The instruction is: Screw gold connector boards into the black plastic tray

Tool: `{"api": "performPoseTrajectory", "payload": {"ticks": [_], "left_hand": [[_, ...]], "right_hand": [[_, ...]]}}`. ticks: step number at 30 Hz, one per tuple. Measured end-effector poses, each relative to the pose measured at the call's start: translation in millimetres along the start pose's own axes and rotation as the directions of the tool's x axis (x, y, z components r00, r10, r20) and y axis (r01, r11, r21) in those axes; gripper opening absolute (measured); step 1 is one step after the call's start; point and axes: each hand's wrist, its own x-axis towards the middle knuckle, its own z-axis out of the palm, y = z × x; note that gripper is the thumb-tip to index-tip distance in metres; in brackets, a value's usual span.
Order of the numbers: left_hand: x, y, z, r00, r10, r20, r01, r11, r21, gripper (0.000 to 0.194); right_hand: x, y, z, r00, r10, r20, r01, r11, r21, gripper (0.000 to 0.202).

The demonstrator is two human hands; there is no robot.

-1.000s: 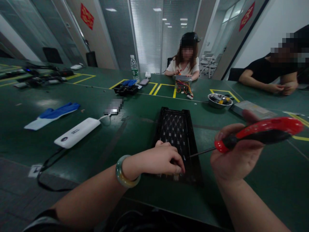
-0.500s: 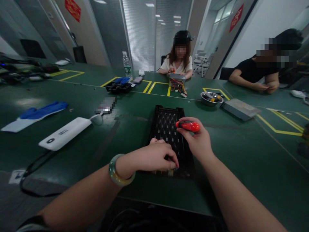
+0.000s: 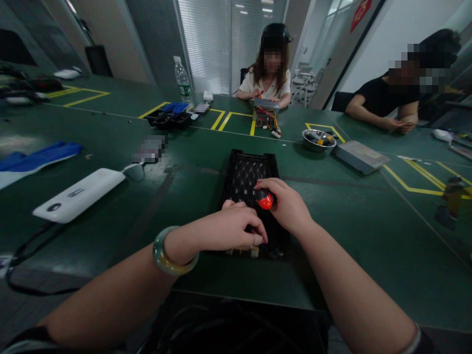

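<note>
In front of me on the green table lies a black tray (image 3: pixel 271 160) with a dimpled floor. My right hand (image 3: pixel 289 204) grips a screwdriver by its red-and-black handle (image 3: pixel 264 199) above the tray. The handle's red end faces me, and its shaft does not show. My left hand (image 3: pixel 236 223) rests over the tray's left side and near end, fingers curled with thumb and fingertips together; what they pinch, if anything, is hidden. Close by those fingertips, small tan parts (image 3: pixel 254 251) show at the tray's near end.
To the left are a white power bank (image 3: pixel 81 194) with a cable and a blue-and-white glove (image 3: pixel 40 157). Farther off stand a metal bowl (image 3: pixel 319 140) of parts, a grey metal panel (image 3: pixel 361 156), a black bin (image 3: pixel 169 118) and a bottle (image 3: pixel 182 81). Two people sit opposite.
My right hand has moved left and turned the screwdriver from lying sideways to pointing its handle end at me. My left hand keeps its place over the tray. The view has shifted slightly.
</note>
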Motion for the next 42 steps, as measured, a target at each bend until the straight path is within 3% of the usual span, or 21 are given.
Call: {"api": "performPoseTrajectory", "payload": {"ticks": [3, 4, 7, 8, 9, 12, 17, 21, 26, 34, 42], "left_hand": [[0, 0, -0.9, 1.0, 0.011, -0.026, -0.011, 1.0, 0.007, 0.016], [0, -1, -1.3, 0.999, 0.011, -0.036, -0.011, 1.0, 0.002, 0.016], [0, -3, -1.5, 0.998, 0.008, -0.058, -0.009, 1.0, -0.028, 0.016], [1, -3, -1.3, 0.998, 0.004, -0.062, -0.006, 0.999, -0.033, 0.016], [1, -4, -1.1, 0.998, -0.001, -0.061, -0.001, 0.999, -0.034, 0.016], [1, -5, -0.8, 0.998, -0.021, -0.054, 0.02, 1.0, -0.022, 0.015], [-1, -3, -3.6, 0.996, -0.048, -0.074, 0.046, 0.999, -0.028, 0.014], [-1, -1, -5.3, 0.995, -0.054, -0.079, 0.052, 0.998, -0.028, 0.015], [0, -2, -4.6, 0.997, -0.034, -0.075, 0.033, 0.999, -0.022, 0.017], [-3, -6, -4.0, 0.998, 0.065, -0.019, -0.065, 0.998, -0.015, 0.018], [-3, -9, -2.9, 0.993, 0.117, 0.029, -0.116, 0.993, -0.029, 0.019]], "right_hand": [[-2, -3, -5, 0.974, 0.029, -0.223, -0.018, 0.999, 0.05, 0.028], [-2, -5, -7, 0.934, 0.037, -0.356, -0.001, 0.995, 0.101, 0.024], [-3, -14, -15, 0.724, 0.059, -0.687, 0.196, 0.938, 0.287, 0.013], [-3, -17, -18, 0.688, 0.063, -0.723, 0.274, 0.9, 0.339, 0.011], [-3, -20, -20, 0.685, 0.064, -0.726, 0.332, 0.859, 0.39, 0.012], [-3, -28, -23, 0.779, 0.053, -0.625, 0.374, 0.762, 0.529, 0.012], [-9, -31, -19, 0.909, 0.068, -0.411, 0.254, 0.693, 0.675, 0.017], [-17, -27, -12, 0.971, 0.045, -0.235, 0.147, 0.663, 0.734, 0.014], [-20, -25, -8, 0.981, 0.079, -0.175, 0.068, 0.709, 0.702, 0.019], [-8, -27, -17, 0.918, 0.094, -0.385, 0.15, 0.817, 0.557, 0.026], [-7, -29, -14, 0.913, 0.142, -0.382, 0.111, 0.815, 0.569, 0.031]]}}
